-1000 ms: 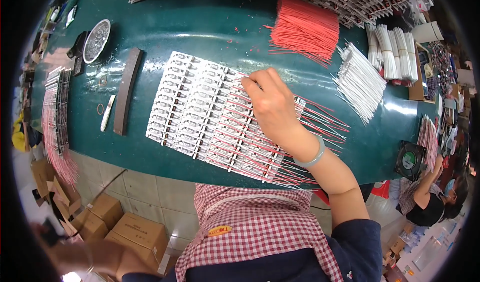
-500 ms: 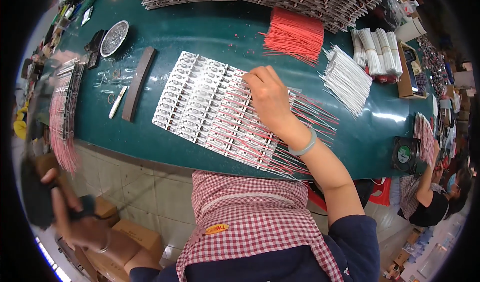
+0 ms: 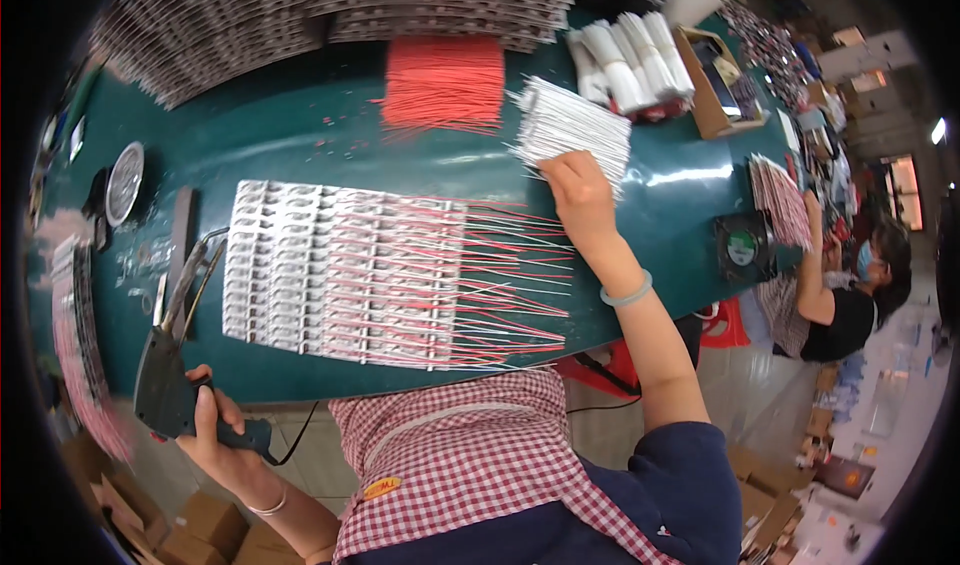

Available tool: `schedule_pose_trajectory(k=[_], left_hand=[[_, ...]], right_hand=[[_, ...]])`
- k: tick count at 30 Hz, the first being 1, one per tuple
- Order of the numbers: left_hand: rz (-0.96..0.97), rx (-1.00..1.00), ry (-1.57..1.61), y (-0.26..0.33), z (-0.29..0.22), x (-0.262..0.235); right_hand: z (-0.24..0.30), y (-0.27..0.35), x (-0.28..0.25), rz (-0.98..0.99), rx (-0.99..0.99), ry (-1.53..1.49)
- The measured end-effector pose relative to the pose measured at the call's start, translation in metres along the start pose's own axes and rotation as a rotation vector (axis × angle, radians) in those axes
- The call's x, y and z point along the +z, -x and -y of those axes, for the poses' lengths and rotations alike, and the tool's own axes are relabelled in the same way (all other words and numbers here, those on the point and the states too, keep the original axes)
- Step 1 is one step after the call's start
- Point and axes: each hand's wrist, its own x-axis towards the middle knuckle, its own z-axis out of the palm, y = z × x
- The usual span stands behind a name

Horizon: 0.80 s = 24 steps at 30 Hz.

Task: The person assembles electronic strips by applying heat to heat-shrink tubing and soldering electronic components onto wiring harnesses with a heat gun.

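Right hand [image 3: 578,187] is reaching upper center, fingers curling onto the white wire bundle [image 3: 572,125]; left hand [image 3: 215,435], lower left, is gripping the soldering gun [image 3: 170,390] closed.

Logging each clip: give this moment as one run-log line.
left hand: grips soldering gun at table edge | right hand: on white wire bundle | board panel: flat, wired | red wire bundle: untouched
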Motion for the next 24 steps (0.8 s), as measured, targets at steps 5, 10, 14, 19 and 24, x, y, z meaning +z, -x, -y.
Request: schedule_pose_trajectory(k=[5,10,14,19,24], left_hand=[[0.058,-0.013,-0.026,-0.007,-0.008,0.019],[0.116,0.003,-0.013,-0.009,0.004,0.021],[0.092,-0.006,-0.035,-0.002,0.008,0.026],[0.051,0.014,-0.027,0.002,0.009,0.016],[-0.042,-0.007,-0.006,-0.001,0.008,-0.020]], right_hand=[[-0.002,-0.002,0.005,-0.062,-0.022,0.040],[-0.002,0.002,0.011,-0.099,-0.004,0.131],[0.000,-0.001,0.010,-0.107,-0.048,0.210],[-0.001,-0.004,0.012,-0.141,-0.009,0.159],[0.015,-0.042,-0.003,-0.141,-0.106,0.153]])
